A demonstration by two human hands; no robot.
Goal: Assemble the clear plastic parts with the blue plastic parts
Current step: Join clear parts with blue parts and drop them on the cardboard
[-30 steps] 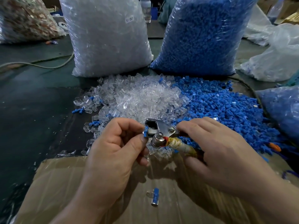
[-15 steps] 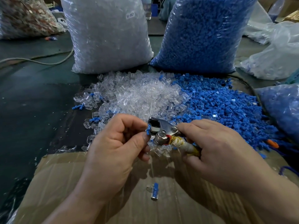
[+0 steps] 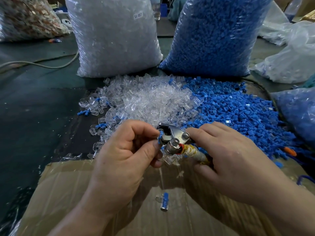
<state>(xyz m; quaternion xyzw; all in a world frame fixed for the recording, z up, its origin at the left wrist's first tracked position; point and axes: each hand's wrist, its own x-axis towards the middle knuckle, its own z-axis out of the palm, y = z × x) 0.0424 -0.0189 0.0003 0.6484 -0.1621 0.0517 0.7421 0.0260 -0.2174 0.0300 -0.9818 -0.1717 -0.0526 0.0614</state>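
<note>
Hands (image 3: 122, 160) (image 3: 226, 160) barely shifted, blue part (image 3: 160, 136) at pliers (image 3: 172, 137), clear-parts bag (image 3: 115, 40), blue-parts bag (image 3: 213, 40)

— What's off to the side?
— I see a grey cable (image 3: 47, 66) crossing the left, a bag of brownish scraps (image 3: 25, 19) upper left, flattened cardboard (image 3: 68, 193) along the bottom

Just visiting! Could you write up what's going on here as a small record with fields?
Right hand: grips the metal tool by its wrapped handle
Left hand: pinches a blue part at the metal tool's head
Piles: clear parts pile beside blue parts pile, edges meeting
Cardboard: one joined piece, clear and blue, lies on it
</note>
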